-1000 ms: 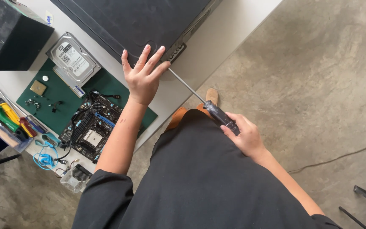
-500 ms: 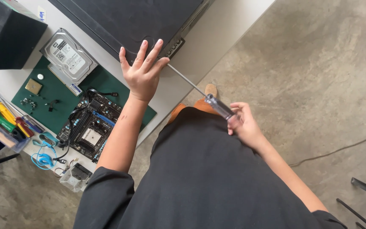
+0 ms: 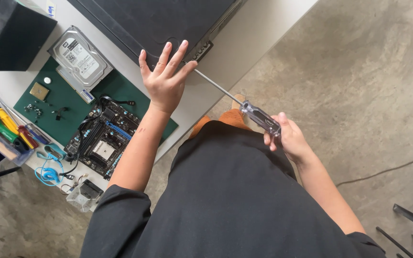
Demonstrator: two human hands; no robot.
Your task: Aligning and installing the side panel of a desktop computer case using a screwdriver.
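Observation:
My left hand [image 3: 164,79] is spread flat, fingers apart, resting on the edge of a large black computer case [image 3: 168,19] that lies on the white table [image 3: 244,38]. My right hand [image 3: 285,136] grips the clear handle of a long screwdriver [image 3: 244,105]. Its thin metal shaft runs up-left to the case's rear edge, beside my left fingertips. The tip is hidden behind my fingers.
A green mat [image 3: 48,102] on the table carries a hard drive [image 3: 80,57], a motherboard [image 3: 102,138], a small processor chip [image 3: 39,91] and loose screws. Several coloured screwdrivers [image 3: 5,126] lie at the left. A black box [image 3: 10,33] stands at the top left. Concrete floor [image 3: 359,71] lies to the right.
My left hand has shifted slightly and stays spread on the case. My right hand with the screwdriver has moved a little further from the table edge.

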